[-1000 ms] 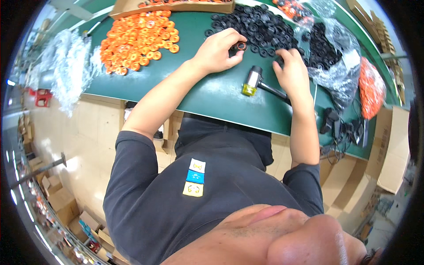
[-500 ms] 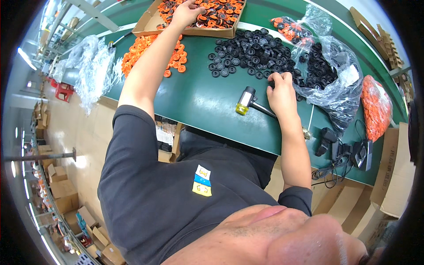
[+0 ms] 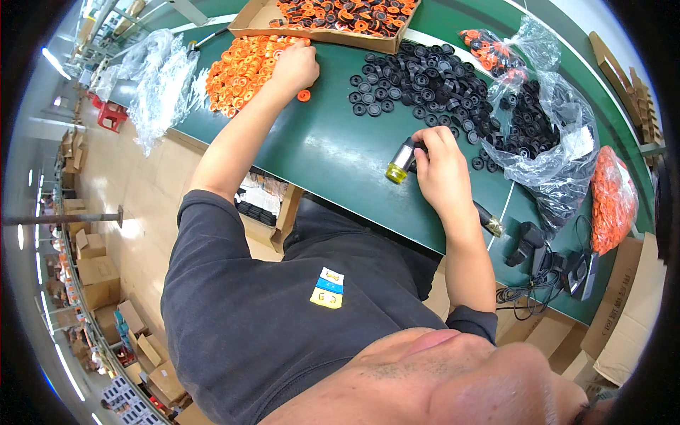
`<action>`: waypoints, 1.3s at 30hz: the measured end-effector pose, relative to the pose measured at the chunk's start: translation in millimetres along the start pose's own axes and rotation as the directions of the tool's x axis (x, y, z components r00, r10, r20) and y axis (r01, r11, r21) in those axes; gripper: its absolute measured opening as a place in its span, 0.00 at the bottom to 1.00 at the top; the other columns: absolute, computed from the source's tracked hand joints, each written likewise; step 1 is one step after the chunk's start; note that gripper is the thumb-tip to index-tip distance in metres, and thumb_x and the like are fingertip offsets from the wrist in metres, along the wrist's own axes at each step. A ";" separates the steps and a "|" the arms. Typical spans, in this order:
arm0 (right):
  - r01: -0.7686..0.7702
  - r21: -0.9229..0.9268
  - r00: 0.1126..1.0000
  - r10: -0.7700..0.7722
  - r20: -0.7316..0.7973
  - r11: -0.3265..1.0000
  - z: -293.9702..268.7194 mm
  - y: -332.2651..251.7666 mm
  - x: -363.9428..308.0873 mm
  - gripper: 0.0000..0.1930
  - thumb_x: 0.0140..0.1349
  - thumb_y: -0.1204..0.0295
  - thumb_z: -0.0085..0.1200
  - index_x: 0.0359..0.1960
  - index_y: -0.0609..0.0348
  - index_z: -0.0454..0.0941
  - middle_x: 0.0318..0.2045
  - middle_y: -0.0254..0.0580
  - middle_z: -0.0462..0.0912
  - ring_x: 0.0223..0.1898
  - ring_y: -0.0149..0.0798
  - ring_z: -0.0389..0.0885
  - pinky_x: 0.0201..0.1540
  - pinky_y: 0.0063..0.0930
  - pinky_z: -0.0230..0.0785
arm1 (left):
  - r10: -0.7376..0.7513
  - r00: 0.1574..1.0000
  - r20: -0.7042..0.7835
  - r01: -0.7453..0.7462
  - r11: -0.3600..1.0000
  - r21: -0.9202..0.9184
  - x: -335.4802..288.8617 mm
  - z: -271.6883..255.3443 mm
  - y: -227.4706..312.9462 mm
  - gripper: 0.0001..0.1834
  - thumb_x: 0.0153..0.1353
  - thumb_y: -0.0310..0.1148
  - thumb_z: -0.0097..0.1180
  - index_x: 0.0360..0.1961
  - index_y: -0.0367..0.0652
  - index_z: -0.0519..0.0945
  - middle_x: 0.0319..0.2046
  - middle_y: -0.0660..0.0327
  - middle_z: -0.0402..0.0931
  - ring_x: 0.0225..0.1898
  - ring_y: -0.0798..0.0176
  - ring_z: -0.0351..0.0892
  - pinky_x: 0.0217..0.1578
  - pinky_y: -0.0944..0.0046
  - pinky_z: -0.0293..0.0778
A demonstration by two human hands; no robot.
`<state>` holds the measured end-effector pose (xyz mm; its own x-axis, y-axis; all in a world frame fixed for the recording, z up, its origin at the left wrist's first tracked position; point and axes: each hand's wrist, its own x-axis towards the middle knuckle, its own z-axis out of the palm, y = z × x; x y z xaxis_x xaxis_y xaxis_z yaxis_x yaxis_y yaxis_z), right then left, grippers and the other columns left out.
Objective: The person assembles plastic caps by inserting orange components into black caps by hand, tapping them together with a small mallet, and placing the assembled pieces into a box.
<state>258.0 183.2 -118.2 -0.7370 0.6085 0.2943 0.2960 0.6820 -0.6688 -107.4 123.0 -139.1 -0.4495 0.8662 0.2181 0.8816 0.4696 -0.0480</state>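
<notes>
My left hand (image 3: pixel 296 69) is at the right side of the pile of orange plastic rings (image 3: pixel 237 74), fingers curled down; whatever they pinch is hidden. My right hand (image 3: pixel 443 168) is closed just beside the head of a mallet (image 3: pixel 402 161) with a yellow tip. Something dark shows between its thumb and fingers, too covered to name. The mallet lies on the green table, its handle passing beneath this hand and forearm. Beyond the right hand spreads a heap of black plastic wheels (image 3: pixel 425 81).
A cardboard box (image 3: pixel 340 37) of orange-and-black wheels stands at the back. To the right lie a clear bag of black wheels (image 3: pixel 549 166), a bag of orange parts (image 3: pixel 613 202) and a black cable (image 3: pixel 528 297). Crumpled plastic (image 3: pixel 159 85) sits at the left edge.
My left hand has come back from the box to the orange pile. My right hand has drawn away from the black wheels to beside the mallet head.
</notes>
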 end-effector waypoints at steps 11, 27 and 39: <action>-0.067 0.145 0.994 0.079 -0.081 0.987 -3.3 8.0 5.7 0.11 0.58 0.81 0.58 0.43 0.60 0.79 0.42 0.47 0.75 0.39 0.52 0.82 0.42 0.43 0.76 | 0.183 0.926 -0.330 -0.330 0.819 -0.470 -12.1 -30.1 75.7 0.14 0.63 0.27 0.61 0.49 0.38 0.80 0.45 0.53 0.78 0.44 0.56 0.83 0.46 0.60 0.79; -0.050 0.226 0.969 0.102 -0.227 0.973 2.8 26.6 17.1 0.18 0.52 0.83 0.63 0.47 0.64 0.79 0.41 0.43 0.76 0.35 0.35 0.80 0.39 0.27 0.76 | 0.361 0.930 0.074 0.039 0.104 -0.994 -75.2 -13.7 170.4 0.15 0.64 0.21 0.59 0.52 0.33 0.78 0.45 0.61 0.77 0.46 0.70 0.80 0.49 0.69 0.77; -0.065 0.370 0.978 0.133 -0.160 0.927 3.3 23.1 16.6 0.17 0.53 0.84 0.65 0.47 0.63 0.81 0.44 0.42 0.78 0.37 0.32 0.83 0.42 0.25 0.79 | 0.388 0.914 0.115 0.205 -0.198 -0.959 -74.8 -10.3 170.0 0.18 0.64 0.16 0.55 0.56 0.32 0.79 0.47 0.59 0.77 0.47 0.65 0.83 0.52 0.68 0.79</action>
<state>250.6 207.7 -131.0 -0.5844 0.7506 0.3082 0.0976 0.4421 -0.8916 77.6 136.3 -153.5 -0.0854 0.9940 0.0688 -0.1283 -0.0794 0.9885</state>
